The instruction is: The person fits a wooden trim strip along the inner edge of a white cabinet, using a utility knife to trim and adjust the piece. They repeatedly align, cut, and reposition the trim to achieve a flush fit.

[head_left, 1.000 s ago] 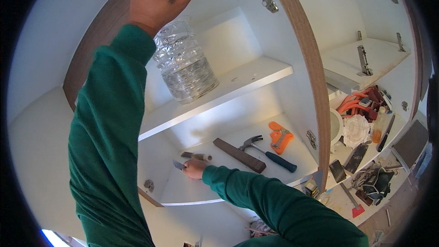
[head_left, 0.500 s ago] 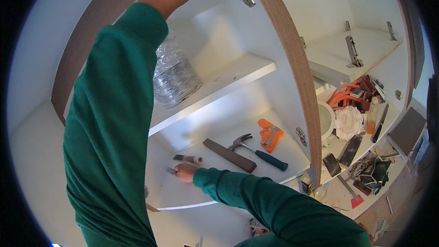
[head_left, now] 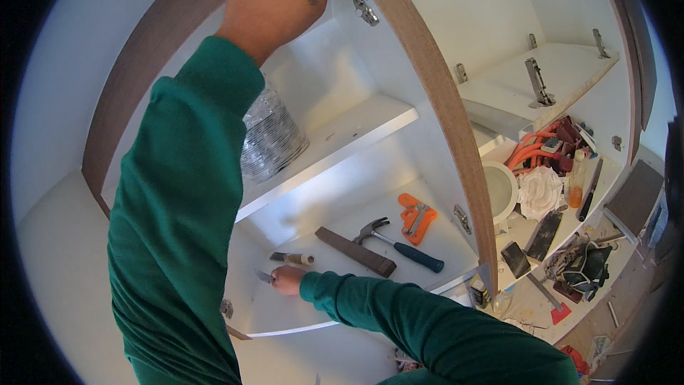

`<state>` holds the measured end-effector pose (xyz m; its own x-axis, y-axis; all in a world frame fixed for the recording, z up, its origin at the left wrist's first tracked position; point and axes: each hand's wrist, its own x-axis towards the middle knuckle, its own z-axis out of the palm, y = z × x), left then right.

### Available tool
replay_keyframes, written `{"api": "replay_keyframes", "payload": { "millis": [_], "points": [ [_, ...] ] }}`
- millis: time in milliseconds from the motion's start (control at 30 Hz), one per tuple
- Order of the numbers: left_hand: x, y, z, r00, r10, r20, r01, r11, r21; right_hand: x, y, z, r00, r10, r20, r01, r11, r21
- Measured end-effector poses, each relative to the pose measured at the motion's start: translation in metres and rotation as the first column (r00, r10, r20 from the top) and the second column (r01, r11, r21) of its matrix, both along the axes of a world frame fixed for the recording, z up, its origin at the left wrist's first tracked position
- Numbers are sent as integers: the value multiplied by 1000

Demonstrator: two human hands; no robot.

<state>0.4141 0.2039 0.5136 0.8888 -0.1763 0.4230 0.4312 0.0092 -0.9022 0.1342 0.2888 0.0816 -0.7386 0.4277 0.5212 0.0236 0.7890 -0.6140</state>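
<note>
"Right hand is down in the lower compartment, fingers curled closed round a small flat tool, its metal blade poking out to the left!"

"And the left hand?"

"Way up by the top of the cabinet frame, fingers bent, tips hidden, so I can't tell if it's gripping anything"

"What's near the blade?"

"Wooden-handled tool just beyond; rightward, a brown bar, a claw hammer, an orange tool; silver ducting on the shelf above, partly behind the left sleeve"
</note>
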Motion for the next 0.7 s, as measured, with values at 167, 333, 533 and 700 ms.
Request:
{"api": "replay_keyframes", "payload": {
  "millis": [167, 333, 533, 700],
  "points": [
    [-8, -2, 15, 996, -81, -35, 78, 994, -81, 6, -1, 2, 1000, 0, 17, 0, 1000, -23],
    [-5, -5, 18, 985, -170, -14, 167, 975, -145, 9, -6, 6, 1000, 4, 12, -3, 999, -34],
    [-2, -12, 19, 986, -162, -33, 156, 978, -135, 9, -7, 7, 999, 7, 32, -6, 999, -52],
    [3, -14, 13, 992, -120, 33, 122, 990, -77, 16, -12, 13, 997, 25, 69, -26, 1000, 6]
  ]
}}
